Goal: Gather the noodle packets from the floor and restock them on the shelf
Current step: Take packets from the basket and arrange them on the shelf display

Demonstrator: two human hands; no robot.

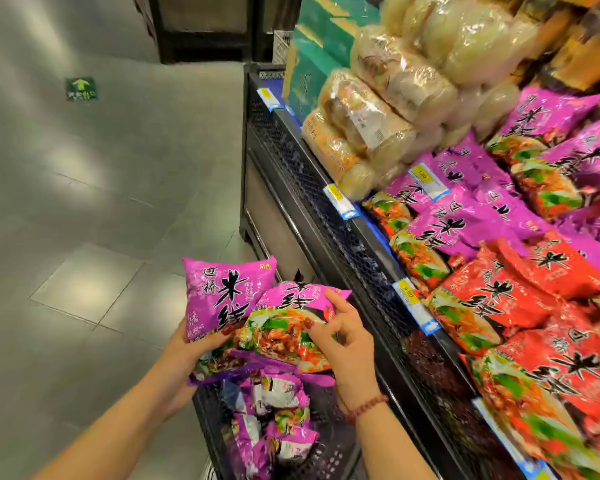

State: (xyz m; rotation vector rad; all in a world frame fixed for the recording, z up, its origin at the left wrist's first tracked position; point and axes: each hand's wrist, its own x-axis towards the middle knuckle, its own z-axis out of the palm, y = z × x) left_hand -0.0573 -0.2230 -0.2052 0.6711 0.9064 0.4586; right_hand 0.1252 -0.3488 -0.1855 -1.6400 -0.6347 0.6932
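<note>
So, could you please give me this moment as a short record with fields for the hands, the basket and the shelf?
left hand: grips the upright purple plastic noodle packet from below
right hand: pinches the tilted purple plastic noodle packet beside it
black mesh basket: below both hands, holds loose purple packets
black mesh-fronted shelf: on the right, shelved purple packets next to red plastic packets, clear-wrapped pale bundles beyond
task state: held packets not yet on the shelf
</note>
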